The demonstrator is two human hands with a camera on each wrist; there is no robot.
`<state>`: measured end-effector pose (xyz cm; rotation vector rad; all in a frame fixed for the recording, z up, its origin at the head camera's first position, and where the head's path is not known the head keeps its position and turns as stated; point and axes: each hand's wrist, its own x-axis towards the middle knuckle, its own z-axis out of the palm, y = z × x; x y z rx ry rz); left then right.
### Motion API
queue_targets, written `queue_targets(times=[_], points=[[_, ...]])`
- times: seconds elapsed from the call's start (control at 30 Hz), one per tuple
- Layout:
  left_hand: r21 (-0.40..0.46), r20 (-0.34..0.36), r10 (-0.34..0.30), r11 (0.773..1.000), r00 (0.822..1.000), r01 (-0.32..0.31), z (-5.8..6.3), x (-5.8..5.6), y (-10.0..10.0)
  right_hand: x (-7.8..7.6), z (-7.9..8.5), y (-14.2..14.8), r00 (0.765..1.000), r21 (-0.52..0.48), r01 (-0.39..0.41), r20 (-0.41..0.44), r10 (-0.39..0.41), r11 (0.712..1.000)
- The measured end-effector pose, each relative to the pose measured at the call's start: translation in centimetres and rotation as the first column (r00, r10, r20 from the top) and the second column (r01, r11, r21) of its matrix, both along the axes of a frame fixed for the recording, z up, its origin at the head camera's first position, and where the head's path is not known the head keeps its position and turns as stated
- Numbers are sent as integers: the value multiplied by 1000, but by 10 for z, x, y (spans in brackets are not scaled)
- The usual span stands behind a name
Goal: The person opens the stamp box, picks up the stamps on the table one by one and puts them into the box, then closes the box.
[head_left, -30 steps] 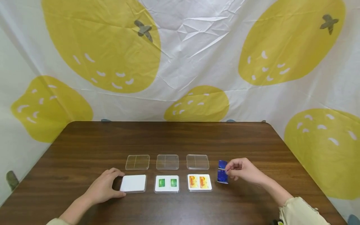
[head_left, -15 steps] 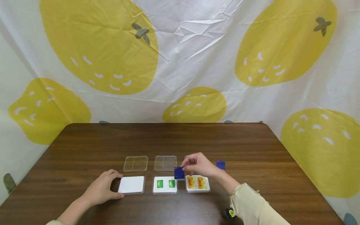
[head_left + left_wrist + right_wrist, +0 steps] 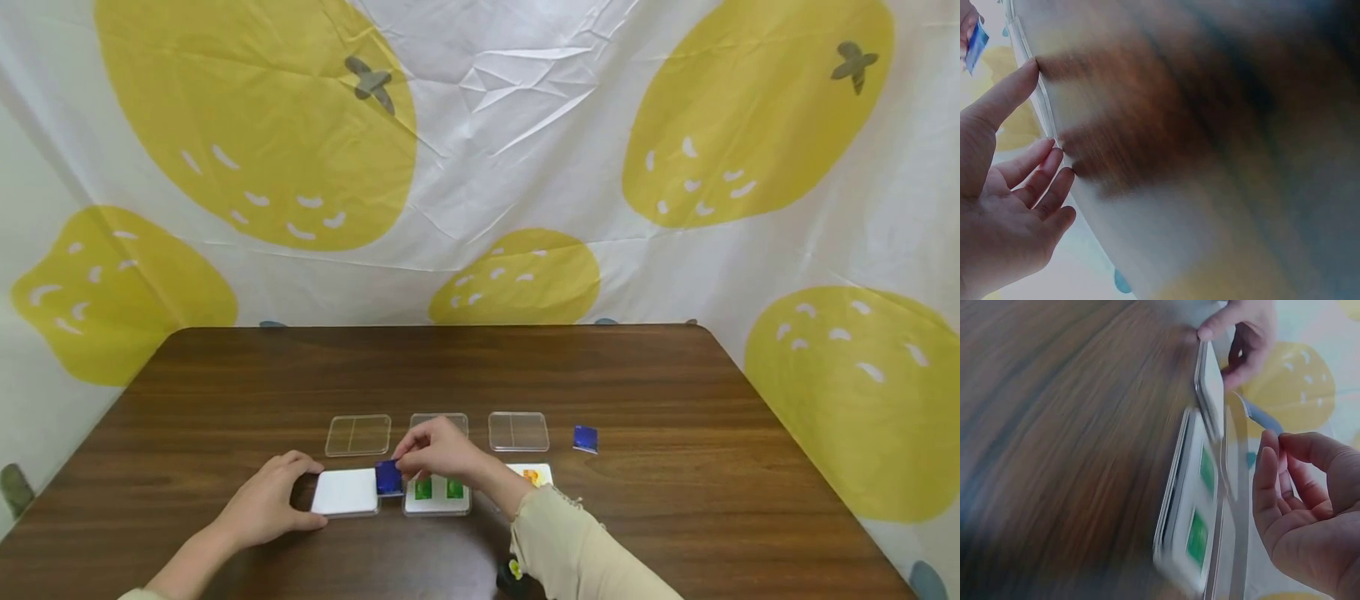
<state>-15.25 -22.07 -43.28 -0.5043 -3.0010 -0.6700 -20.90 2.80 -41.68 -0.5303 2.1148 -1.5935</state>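
My left hand (image 3: 266, 504) rests on the table with thumb and fingertips at the left corners of a clear plastic case (image 3: 344, 492) with a plain white insert. Between thumb and index finger, my right hand (image 3: 442, 454) pinches a small blue square packet (image 3: 388, 477), held just over that case's right edge. Below the right wrist lies a second case (image 3: 437, 504) with two green squares on its white insert. The right forearm partly covers a third case (image 3: 532, 475) with an orange-yellow print. In the left wrist view, the packet (image 3: 977, 47) shows at the upper left.
Behind the cases lie three clear lids, the left lid (image 3: 358, 436), the middle lid (image 3: 438, 417) partly behind my right hand, and the right lid (image 3: 518, 432). Another blue packet (image 3: 586, 438) lies to their right. A lemon-print cloth (image 3: 517, 150) hangs beyond the table (image 3: 637, 375).
My right hand has picked up one of the two blue packets at the right and carried it leftward, past the orange and green cases, to the white one. My left hand has stayed put.
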Motion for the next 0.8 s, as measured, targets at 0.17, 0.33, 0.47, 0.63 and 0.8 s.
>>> queue_targets(times=[0.17, 0.33, 0.47, 0.63, 0.8], points=[[-1, -14, -6, 1000, 1000, 6, -1, -1, -1, 1, -5, -24, 997, 0, 75, 17, -75, 997], [-5, -16, -14, 1000, 1000, 14, 0, 0, -1, 4, -10, -35, 994, 68, 95, -56, -92, 993], [-3, -1, -11, 1000, 1000, 11, 1, 0, -1, 6, -12, -39, 977, 168, 112, -198, -77, 979], [4, 13, -9, 1000, 1000, 9, 1, 0, -2, 7, -14, -43, 923, 250, 179, -377, -74, 952], [5, 8, -8, 1000, 1000, 8, 1, 0, -1, 10, -15, -44, 855, 325, 245, -517, -46, 913]])
